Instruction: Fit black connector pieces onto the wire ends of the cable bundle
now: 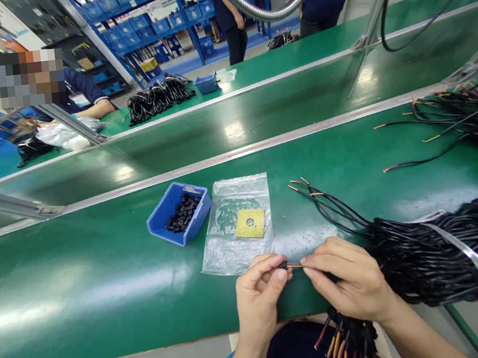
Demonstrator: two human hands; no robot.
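Note:
Between thumb and fingers, my left hand (pixel 261 290) pinches a small black connector (pixel 283 265). My right hand (pixel 349 275) is closed on thin red and yellow wires (pixel 295 265) that run into that connector. Just beyond my hands lies a clear plastic bag (pixel 221 249) with a yellow square pad (pixel 244 229) that has a round hole. Left of the bag, a blue bin (pixel 161 221) holds many small black connectors (pixel 183 212). Below my right hand hangs a bunch of cable ends (pixel 345 338) with red and yellow wires, over my lap.
A thick bundle of black cables (pixel 426 256), tied with a pale band, lies at the right. More loose cables (pixel 463 115) are behind it. A metal rail (pixel 236 152) crosses the green table (pixel 107 307). Across it sits a person (pixel 81 99) near cable bundles (pixel 158 99).

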